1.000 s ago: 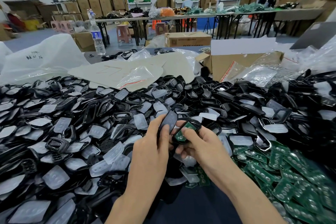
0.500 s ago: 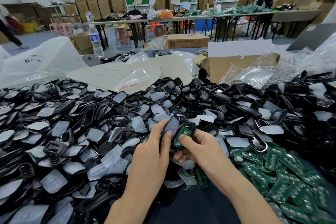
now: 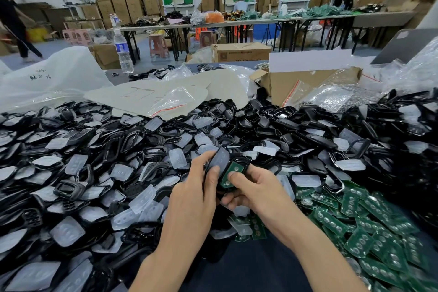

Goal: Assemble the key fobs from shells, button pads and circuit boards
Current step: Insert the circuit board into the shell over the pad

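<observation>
My left hand (image 3: pixel 196 193) pinches a dark shell half (image 3: pixel 219 160) tilted on edge above the pile. My right hand (image 3: pixel 257 188) grips a black shell (image 3: pixel 245 161) with a green circuit board (image 3: pixel 232 173) seated in it, thumb pressing on the board. The two shell parts touch along one edge. Around the hands lies a wide heap of black shells (image 3: pixel 132 144) mixed with several translucent button pads (image 3: pixel 144 199). A pile of green circuit boards (image 3: pixel 355 218) spreads at the right.
An open cardboard box (image 3: pixel 279 83) with plastic bags stands behind the heap. Flat white sheets (image 3: pixel 151 95) and a big clear bag (image 3: pixel 54 78) lie at the back left, a water bottle (image 3: pixel 122 51) beyond. People work at far tables (image 3: pixel 260 22).
The left hand brought its shell half rightward against the shell in the right hand. The right thumb stayed on the green board. A person walked in at the far left.
</observation>
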`<state>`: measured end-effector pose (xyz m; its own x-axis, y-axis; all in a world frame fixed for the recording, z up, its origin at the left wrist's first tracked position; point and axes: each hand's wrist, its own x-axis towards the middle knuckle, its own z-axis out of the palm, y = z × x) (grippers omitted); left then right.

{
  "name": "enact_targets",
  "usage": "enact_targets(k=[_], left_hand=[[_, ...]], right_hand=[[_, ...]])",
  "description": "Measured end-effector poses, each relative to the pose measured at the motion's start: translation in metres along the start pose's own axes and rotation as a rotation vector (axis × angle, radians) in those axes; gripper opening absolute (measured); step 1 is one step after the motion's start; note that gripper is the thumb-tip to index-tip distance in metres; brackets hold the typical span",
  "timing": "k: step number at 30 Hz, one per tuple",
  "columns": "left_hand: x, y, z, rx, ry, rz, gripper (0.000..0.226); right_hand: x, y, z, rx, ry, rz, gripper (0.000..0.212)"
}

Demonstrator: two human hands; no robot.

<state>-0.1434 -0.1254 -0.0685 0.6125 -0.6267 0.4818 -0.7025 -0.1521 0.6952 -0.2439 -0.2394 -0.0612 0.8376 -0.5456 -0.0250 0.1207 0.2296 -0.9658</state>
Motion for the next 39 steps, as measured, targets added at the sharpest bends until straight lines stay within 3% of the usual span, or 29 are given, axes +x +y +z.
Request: enact_targets(k=[5,17,20,24,27,32,36,39], left_hand=[[0.000,-0.002,0.000,-0.007,-0.006,-0.012,0.039],[0.003,-0.001,-0.002,-0.117,0.007,-0.045,0.028],[0.005,0.002,-0.002,-0.194,0.008,-0.103,0.019],[0.007,0.004,-0.005,-0.300,-0.022,-0.145,0.027],[0.007,0.005,-0.007,-0.360,-0.041,-0.163,0.021],[0.008,0.007,-0.008,-0.419,-0.123,-0.181,0.018],[0.011,0.010,-0.009,-0.491,-0.060,-0.226,0.012],[0.010,0.013,-0.007,-0.537,0.003,-0.251,0.008]], right_hand=[[0.000,-0.001,-0.003,-0.007,-0.015,0.010,0.022],[-0.003,-0.008,-0.001,0.107,-0.126,0.018,0.012],[-0.001,-0.006,-0.001,0.110,-0.090,0.004,0.013],[0.001,-0.004,-0.003,0.082,0.019,-0.037,0.017],[0.004,-0.003,-0.009,0.103,0.100,-0.055,0.018],[0.001,-0.005,-0.006,0.120,0.052,-0.071,0.021],[-0.001,-0.005,-0.006,-0.016,0.032,-0.099,0.011],[-0.001,-0.005,-0.003,-0.011,0.027,-0.078,0.014]])
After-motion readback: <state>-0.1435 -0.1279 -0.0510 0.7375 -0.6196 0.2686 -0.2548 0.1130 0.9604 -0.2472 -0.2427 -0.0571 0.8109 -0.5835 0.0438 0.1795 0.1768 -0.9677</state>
